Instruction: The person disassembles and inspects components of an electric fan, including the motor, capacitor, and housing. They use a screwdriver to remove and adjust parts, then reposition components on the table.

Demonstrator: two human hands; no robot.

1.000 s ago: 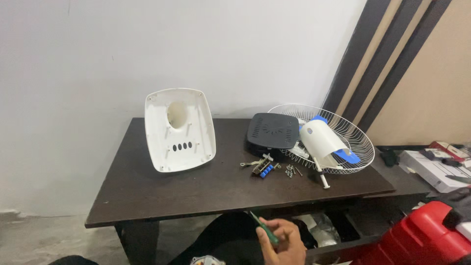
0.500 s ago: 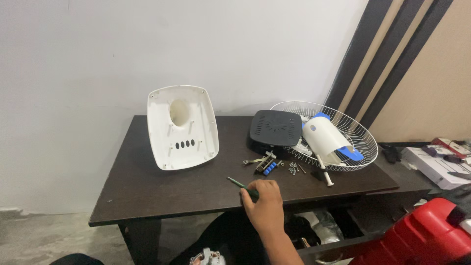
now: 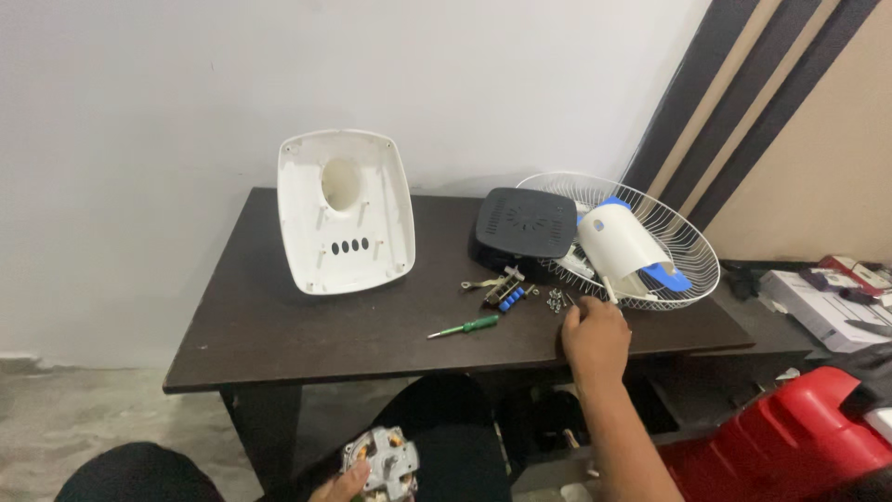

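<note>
Fingers [image 3: 578,314] of the right hand [image 3: 595,339] pinch together at small screws [image 3: 556,299] on the dark table [image 3: 279,325], right of a green screwdriver [image 3: 465,326]. Left hand [image 3: 342,483], low down, clasps a fan motor [image 3: 381,458].

The right hand [image 3: 595,335] reaches onto the dark table [image 3: 279,335], fingertips at small screws [image 3: 556,299]; a green screwdriver [image 3: 465,326] lies just left; the left hand [image 3: 342,483] grips a motor [image 3: 381,460] below the table edge.
</note>
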